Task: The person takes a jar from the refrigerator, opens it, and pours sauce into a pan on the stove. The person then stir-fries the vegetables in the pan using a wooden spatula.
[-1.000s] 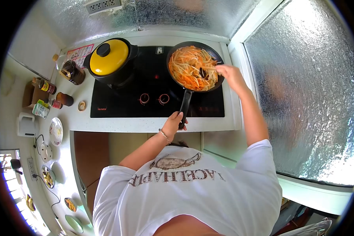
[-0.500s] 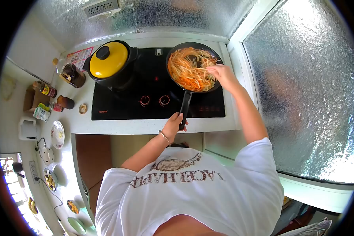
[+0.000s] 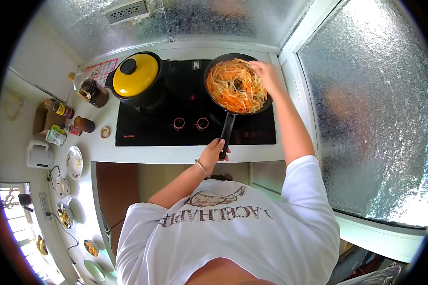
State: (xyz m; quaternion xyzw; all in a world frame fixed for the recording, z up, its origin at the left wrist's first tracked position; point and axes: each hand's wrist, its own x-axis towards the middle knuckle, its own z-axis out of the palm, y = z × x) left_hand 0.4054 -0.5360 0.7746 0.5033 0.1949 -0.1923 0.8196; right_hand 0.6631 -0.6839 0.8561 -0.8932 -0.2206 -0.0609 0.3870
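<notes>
A black frying pan (image 3: pixel 265 107) rests on the right side of the black cooktop (image 3: pixel 152 130). Orange and pale shredded vegetables (image 3: pixel 235 85) fill it. My left hand (image 3: pixel 215 153) is wrapped round the pan's handle, below the pan. Over the pan's upper right edge is my right hand (image 3: pixel 266 73), its fingers closed and pointing down at the vegetables. Whatever it grips is hidden by the hand.
A black pot with a yellow lid (image 3: pixel 136 74) stands on the cooktop's left. Further left are an oil bottle (image 3: pixel 94 92), small jars (image 3: pixel 84 124), a floral plate (image 3: pixel 74 162) and bowls of food (image 3: pixel 64 214). A textured glass pane (image 3: pixel 366 114) bounds the right side.
My right hand has moved up along the pan's right side, and the vegetables have shifted into a different heap. My left hand has kept hold of the handle.
</notes>
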